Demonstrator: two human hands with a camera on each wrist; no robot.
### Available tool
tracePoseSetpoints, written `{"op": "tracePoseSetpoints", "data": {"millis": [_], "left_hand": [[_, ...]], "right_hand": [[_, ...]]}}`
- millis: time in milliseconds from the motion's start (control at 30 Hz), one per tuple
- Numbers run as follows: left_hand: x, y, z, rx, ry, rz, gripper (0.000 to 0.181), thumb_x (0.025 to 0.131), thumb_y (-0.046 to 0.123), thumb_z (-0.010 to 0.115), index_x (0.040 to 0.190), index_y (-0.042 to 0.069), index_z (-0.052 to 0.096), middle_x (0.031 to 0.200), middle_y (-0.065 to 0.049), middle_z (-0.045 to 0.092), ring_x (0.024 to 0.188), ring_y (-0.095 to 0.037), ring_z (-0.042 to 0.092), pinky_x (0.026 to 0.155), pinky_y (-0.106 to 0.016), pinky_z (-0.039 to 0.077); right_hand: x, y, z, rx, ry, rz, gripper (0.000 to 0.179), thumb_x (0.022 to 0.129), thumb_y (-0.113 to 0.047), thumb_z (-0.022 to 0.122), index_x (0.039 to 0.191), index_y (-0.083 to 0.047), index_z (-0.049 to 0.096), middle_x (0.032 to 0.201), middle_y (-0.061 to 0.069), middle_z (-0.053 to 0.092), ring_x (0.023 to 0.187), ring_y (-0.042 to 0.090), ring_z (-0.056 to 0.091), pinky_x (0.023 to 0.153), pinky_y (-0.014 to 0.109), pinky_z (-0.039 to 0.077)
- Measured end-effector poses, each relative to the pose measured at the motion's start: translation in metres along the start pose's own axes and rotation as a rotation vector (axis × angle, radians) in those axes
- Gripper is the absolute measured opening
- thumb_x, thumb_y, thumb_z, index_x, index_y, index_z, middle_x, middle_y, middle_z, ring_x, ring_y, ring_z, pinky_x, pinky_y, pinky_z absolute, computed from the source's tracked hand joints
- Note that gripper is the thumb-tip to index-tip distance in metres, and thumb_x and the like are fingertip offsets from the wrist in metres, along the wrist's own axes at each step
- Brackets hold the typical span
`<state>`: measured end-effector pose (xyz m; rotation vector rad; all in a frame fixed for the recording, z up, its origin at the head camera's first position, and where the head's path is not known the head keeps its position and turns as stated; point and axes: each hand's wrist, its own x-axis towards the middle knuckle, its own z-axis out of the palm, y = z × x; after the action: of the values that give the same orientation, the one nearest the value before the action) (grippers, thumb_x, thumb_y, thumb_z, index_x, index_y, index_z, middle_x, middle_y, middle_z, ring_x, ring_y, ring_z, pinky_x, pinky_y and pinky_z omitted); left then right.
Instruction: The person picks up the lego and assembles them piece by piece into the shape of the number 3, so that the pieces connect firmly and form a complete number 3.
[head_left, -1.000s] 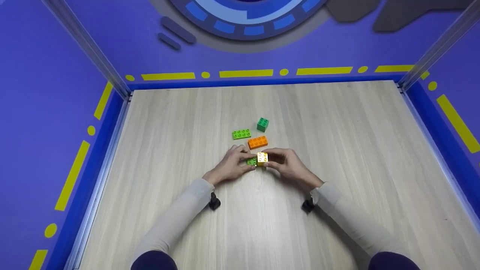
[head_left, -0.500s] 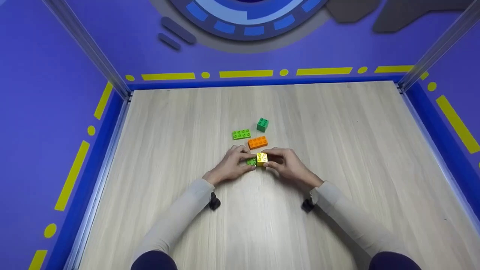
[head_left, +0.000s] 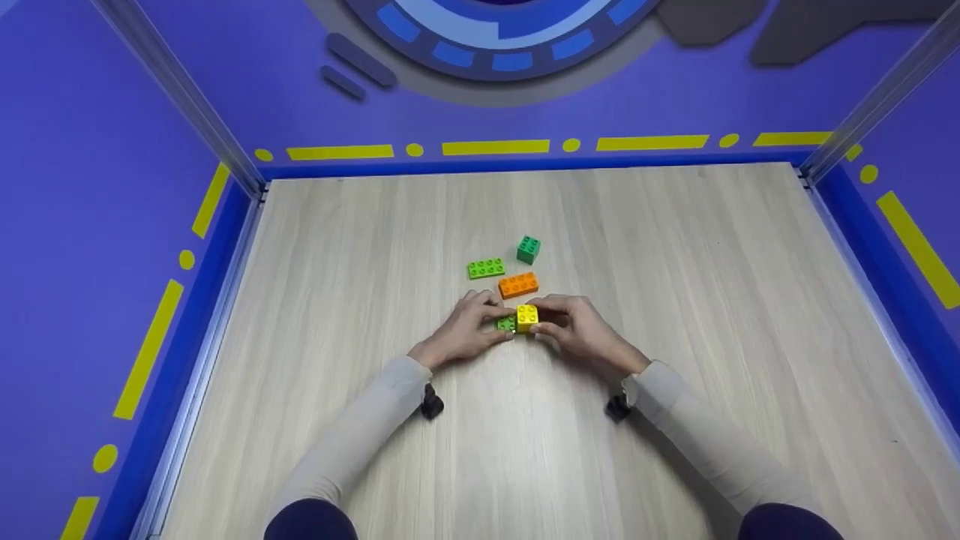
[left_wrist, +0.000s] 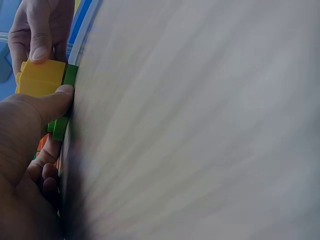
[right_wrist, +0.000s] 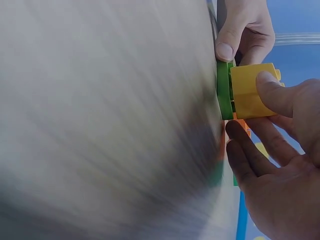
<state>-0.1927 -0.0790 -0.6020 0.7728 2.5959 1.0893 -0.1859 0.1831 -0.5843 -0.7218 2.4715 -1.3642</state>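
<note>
My left hand [head_left: 465, 326] pinches a flat green building brick [head_left: 506, 323] between thumb and fingers, its left studs showing. A taller yellow brick [head_left: 527, 318] with a two-by-two stud top is over the right part of the green one, gripped by the thumb and fingers of my right hand [head_left: 581, 330]. From the right wrist, a thin gap with green studs shows between the yellow brick [right_wrist: 246, 92] and the green brick [right_wrist: 224, 95]. In the left wrist view the green brick [left_wrist: 60, 129] stays low against the tabletop, partly covered by my left thumb.
Just beyond my hands lies an orange brick [head_left: 518, 285]. A flat lime-green brick [head_left: 486, 268] is behind it to the left, and a dark green two-by-two brick [head_left: 528, 250] farther back. Blue walls [head_left: 570, 105] border the wooden table [head_left: 675, 247].
Both hands keep their places and their holds on the bricks. The bright glare on the yellow brick's top has faded, and the head view has shifted very slightly.
</note>
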Motion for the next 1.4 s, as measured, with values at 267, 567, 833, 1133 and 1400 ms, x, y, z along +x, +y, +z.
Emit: {"op": "tracePoseSetpoints", "data": {"millis": [267, 567, 833, 1133, 1400], "left_hand": [[0.0026, -0.0013, -0.0006, -0.022, -0.001, 0.008, 0.048, 0.096, 0.029, 0.082, 0.139, 0.011, 0.071, 0.118, -0.002, 0.057, 0.107, -0.021, 0.044, 0.091, -0.033, 0.036], [0.0014, -0.0016, -0.0009, -0.034, -0.004, 0.004, 0.047, 0.096, 0.029, 0.083, 0.139, 0.012, 0.072, 0.116, 0.000, 0.057, 0.109, -0.020, 0.045, 0.093, -0.033, 0.038], [0.0001, -0.0016, 0.0002, -0.026, 0.000, -0.002, 0.048, 0.096, 0.030, 0.082, 0.139, 0.011, 0.072, 0.118, -0.002, 0.058, 0.111, -0.021, 0.047, 0.094, -0.035, 0.041], [0.0002, -0.0003, 0.0006, -0.047, 0.011, 0.006, 0.045, 0.096, 0.029, 0.082, 0.138, 0.013, 0.073, 0.116, -0.002, 0.059, 0.112, -0.020, 0.048, 0.095, -0.034, 0.041], [-0.0003, -0.0019, -0.0001, -0.030, 0.000, 0.018, 0.043, 0.097, 0.029, 0.081, 0.137, 0.013, 0.075, 0.116, -0.003, 0.060, 0.112, -0.021, 0.050, 0.096, -0.036, 0.042]], "right_hand": [[0.0014, -0.0026, 0.0002, -0.075, -0.002, -0.038, 0.036, 0.100, -0.015, 0.077, 0.135, -0.010, 0.074, 0.120, 0.006, 0.078, 0.113, 0.022, 0.072, 0.105, 0.044, 0.059], [0.0024, -0.0031, 0.0000, -0.145, -0.015, -0.057, 0.036, 0.099, -0.016, 0.078, 0.134, -0.008, 0.074, 0.119, 0.005, 0.078, 0.110, 0.020, 0.073, 0.100, 0.044, 0.060], [-0.0006, -0.0041, 0.0013, -0.142, 0.005, -0.037, 0.038, 0.098, -0.015, 0.079, 0.135, -0.007, 0.074, 0.119, 0.007, 0.078, 0.111, 0.022, 0.072, 0.102, 0.046, 0.059], [-0.0002, -0.0026, -0.0017, -0.116, -0.017, 0.003, 0.039, 0.098, -0.015, 0.080, 0.136, -0.008, 0.073, 0.122, 0.007, 0.078, 0.115, 0.023, 0.072, 0.106, 0.045, 0.058], [0.0004, -0.0013, -0.0032, -0.052, -0.032, 0.041, 0.040, 0.097, -0.022, 0.081, 0.135, -0.009, 0.074, 0.132, 0.008, 0.076, 0.123, 0.026, 0.070, 0.110, 0.049, 0.055]]}}
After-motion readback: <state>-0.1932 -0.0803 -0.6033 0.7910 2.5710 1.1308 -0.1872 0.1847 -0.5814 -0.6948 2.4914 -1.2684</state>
